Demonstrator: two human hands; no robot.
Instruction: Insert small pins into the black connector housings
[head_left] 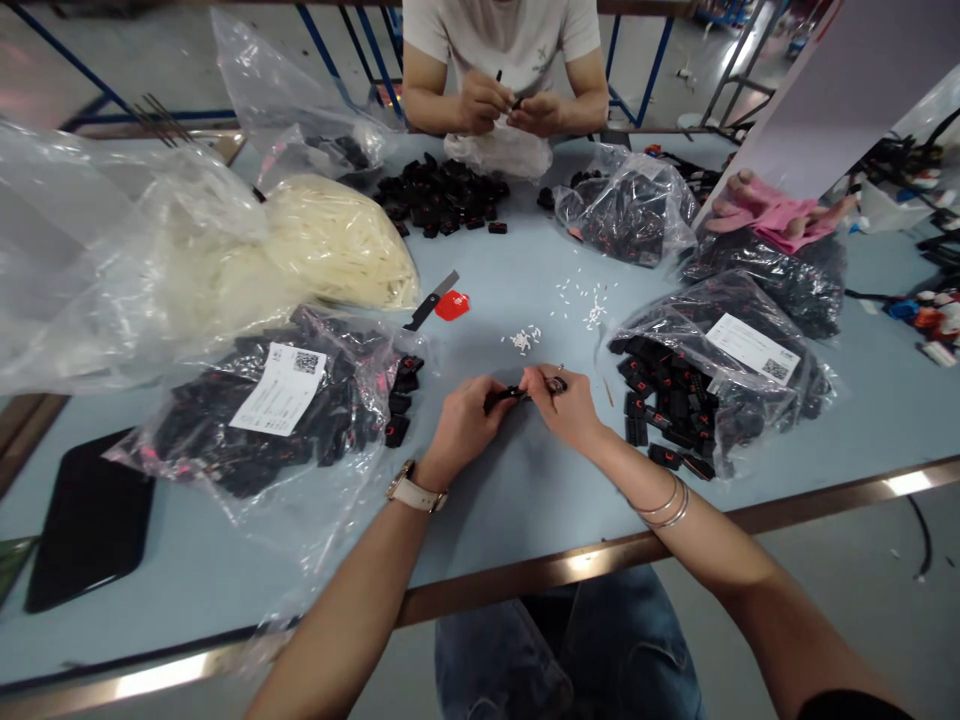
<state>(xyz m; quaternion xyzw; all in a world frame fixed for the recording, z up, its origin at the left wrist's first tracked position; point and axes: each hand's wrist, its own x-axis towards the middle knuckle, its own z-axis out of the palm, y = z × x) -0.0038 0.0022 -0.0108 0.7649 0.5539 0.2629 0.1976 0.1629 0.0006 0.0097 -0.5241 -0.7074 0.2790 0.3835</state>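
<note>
My left hand (469, 416) is closed on a small black plastic connector (492, 400) over the near middle of the table. Right beside it, my right hand (564, 408) is closed around a slim dark tool (556, 385), partly covered by the fingers, so its exact kind is unclear. The fingertips of both hands almost meet at the black piece. Just beyond them lies a small heap of tiny white pins (523, 340), with more white pins (595, 314) scattered farther right.
Bags of black connectors lie left (225, 430) and right (750, 340), with loose connectors (667, 405) spilling out. A knife (431, 303) rests by a red scrap (453, 306). Behind are a bag of cream strips (337, 240) and a black pile (442, 195). A co-worker's hands (510, 105) work opposite.
</note>
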